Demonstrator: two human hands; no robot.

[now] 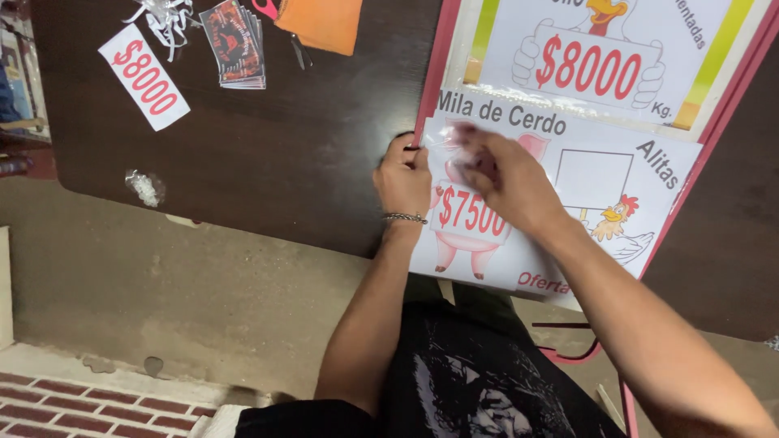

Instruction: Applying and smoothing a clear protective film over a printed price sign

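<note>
Both hands on white pig poster (479,259) at dark table (308,154) edge: left hand (403,174) w/ bracelet pins its left edge, right hand (507,182), blurred, presses clear film (445,136). Beyond: chicken poster (592,57), card stack (235,45), price slip (144,76).

A white paper poster (568,203) lies flat at the near edge of the dark bench (284,154), partly over it. It shows a pink pig drawing (466,251) and a chicken drawing (621,227). A clear glossy film (442,138) covers its upper left corner, a little wrinkled.
</note>
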